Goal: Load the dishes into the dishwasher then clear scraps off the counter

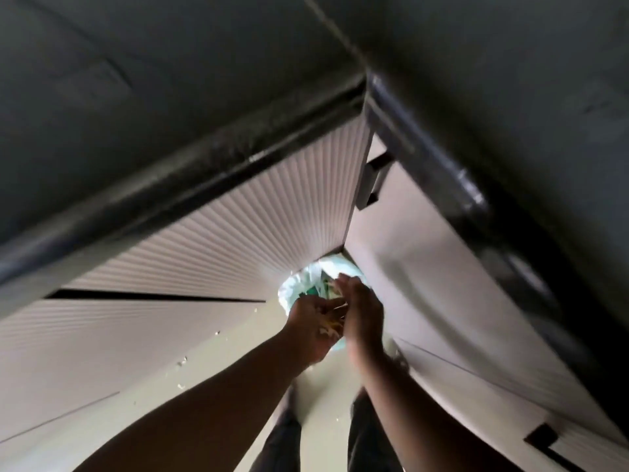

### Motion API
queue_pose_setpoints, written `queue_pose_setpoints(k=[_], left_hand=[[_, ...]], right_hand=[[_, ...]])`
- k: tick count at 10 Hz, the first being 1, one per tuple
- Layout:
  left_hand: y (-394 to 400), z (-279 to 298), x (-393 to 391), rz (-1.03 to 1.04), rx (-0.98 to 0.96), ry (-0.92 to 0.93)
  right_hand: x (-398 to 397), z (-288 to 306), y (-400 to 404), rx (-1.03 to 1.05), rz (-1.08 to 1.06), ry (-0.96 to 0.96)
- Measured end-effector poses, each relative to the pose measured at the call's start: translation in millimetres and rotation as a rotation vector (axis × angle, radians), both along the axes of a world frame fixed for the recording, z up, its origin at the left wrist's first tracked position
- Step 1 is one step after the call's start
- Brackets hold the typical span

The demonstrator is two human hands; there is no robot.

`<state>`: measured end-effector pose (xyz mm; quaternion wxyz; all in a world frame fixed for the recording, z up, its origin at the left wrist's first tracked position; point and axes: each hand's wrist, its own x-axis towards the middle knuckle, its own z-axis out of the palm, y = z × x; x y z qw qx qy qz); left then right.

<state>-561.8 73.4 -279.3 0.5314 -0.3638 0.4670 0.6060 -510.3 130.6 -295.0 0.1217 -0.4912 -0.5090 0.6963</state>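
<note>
From the head camera, looking steeply down, both hands met over a bin lined with a pale bag that stood on the floor in the inside corner where two cabinet runs met. The left hand was cupped palm up, its fingers curled round a small heap of pale, yellowish scraps, so its grip was narrow and holding them. The right hand lay edge-on against the left palm with fingers mostly straight and together, touching the scraps; its grip held nothing that could be made out. Both hands hung directly above the bag's open mouth, where green and pale waste showed, blurred.

No brand, label or writing could be read anywhere; the frame was soft with motion blur.

The dark surface showed its rounded front edge running diagonally from lower left to the corner, and a second dark edge ran down the right side. Beneath them were ribbed pale cabinet fronts on the left and smooth fronts with dark bar handles on the right. The bin sat tight in the corner, close to both fronts. The beige floor opened toward the lower left, with a few small pale scraps lying on it. The person's dark trouser legs stood just behind the forearms.
</note>
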Motion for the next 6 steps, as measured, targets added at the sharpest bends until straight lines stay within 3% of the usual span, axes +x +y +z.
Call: queue_pose_setpoints(k=[1, 2, 4, 6], left_hand=[[-2.6, -39.3, 3.9, 0.082, -0.042, -0.052], [-3.6, -51.4, 0.1, 0.041, -0.096, -0.044], [-11.6, -44.7, -11.4, -0.198, -0.128, -0.036], [-21.0, -38.9, -15.7, -0.184, -0.151, -0.017]], right_hand=[[2.0, -52.4, 20.3, -0.402, -0.263, -0.092], [9.0, -71.9, 24.6, -0.525, -0.211, -0.203], [14.8, -78.8, 19.4, -0.466, -0.133, -0.260], [13.4, -69.2, 5.3, -0.241, 0.028, -0.384]])
